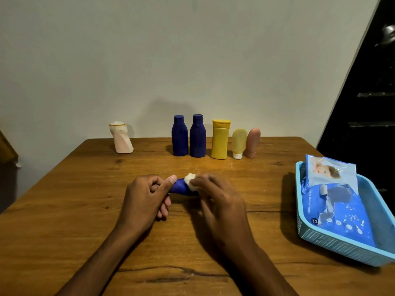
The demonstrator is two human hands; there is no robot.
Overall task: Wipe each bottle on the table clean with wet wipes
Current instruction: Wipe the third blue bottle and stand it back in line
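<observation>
The small blue bottle point(180, 187) lies sideways, its long axis running between the hands. The left hand point(145, 197) grips one end. The right hand point(215, 197) pinches a white wipe point(190, 180) against the other.

Head camera looks forward-down, close over table point(85, 210).

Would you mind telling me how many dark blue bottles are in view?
3. Two stand side by side at the table's back edge: the left blue bottle and the right blue bottle. The small blue bottle is held between both hands.

Both hands point(147, 195) point(215, 199) curled, close together
</observation>
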